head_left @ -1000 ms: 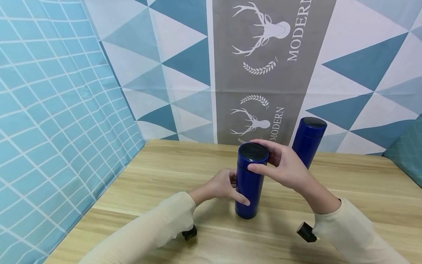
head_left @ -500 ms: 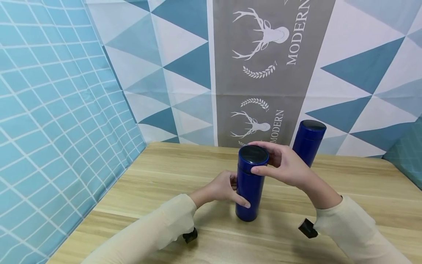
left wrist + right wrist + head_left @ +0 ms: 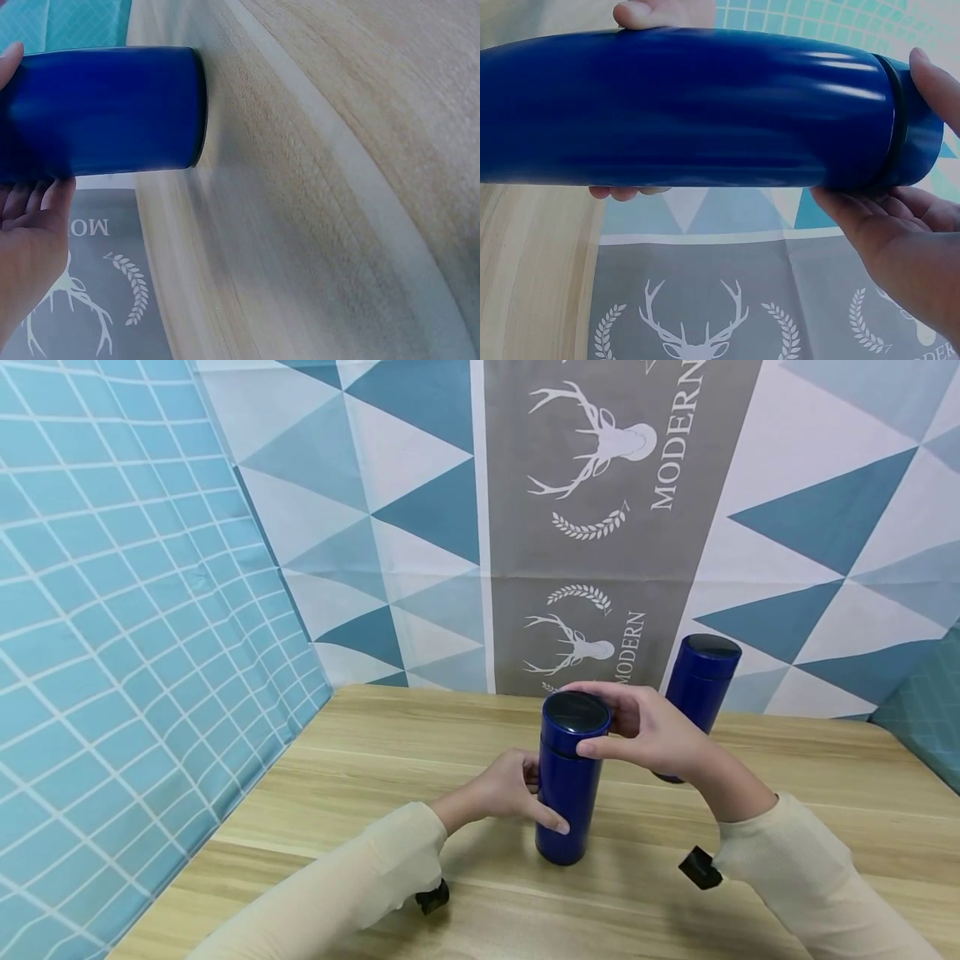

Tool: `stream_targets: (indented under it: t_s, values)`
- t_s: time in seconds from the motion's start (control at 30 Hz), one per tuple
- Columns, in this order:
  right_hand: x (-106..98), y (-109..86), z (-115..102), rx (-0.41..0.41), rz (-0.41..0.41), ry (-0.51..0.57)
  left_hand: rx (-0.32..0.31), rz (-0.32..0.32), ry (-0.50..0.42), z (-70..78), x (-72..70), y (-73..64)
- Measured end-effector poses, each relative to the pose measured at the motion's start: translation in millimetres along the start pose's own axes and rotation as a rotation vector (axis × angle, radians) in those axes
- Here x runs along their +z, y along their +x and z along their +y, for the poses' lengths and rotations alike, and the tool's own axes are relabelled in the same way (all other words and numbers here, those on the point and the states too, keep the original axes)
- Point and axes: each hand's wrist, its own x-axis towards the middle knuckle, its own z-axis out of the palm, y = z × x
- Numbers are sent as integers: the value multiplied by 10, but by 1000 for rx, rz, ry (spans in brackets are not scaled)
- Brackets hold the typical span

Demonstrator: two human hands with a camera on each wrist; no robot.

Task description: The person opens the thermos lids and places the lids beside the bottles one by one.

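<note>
An upright blue thermos flask with a glossy black lid top stands in front of me in the head view. My left hand grips its lower body, thumb across the near side and fingers behind. Up at the lid, my right hand holds the rim between thumb and fingers. The left wrist view has the flask with its base close over the wooden surface. A dark seam between lid and body shows on the flask in the right wrist view, with right fingertips at that end.
A second blue flask stands farther back to the right, partly behind my right hand and wrist. The wooden table meets a patterned cloth backdrop at the back and a blue checked cloth along the left.
My right thumb has slid slightly rightward along the lid rim. The left hand keeps its grip on the flask. The head view has tilted up a little.
</note>
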Motion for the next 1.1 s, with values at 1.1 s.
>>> stream_targets:
  t_s: [1.1]
  values:
    - [-184,92,148,-75,-216,84,-9,-5,-2,1,2,-4]
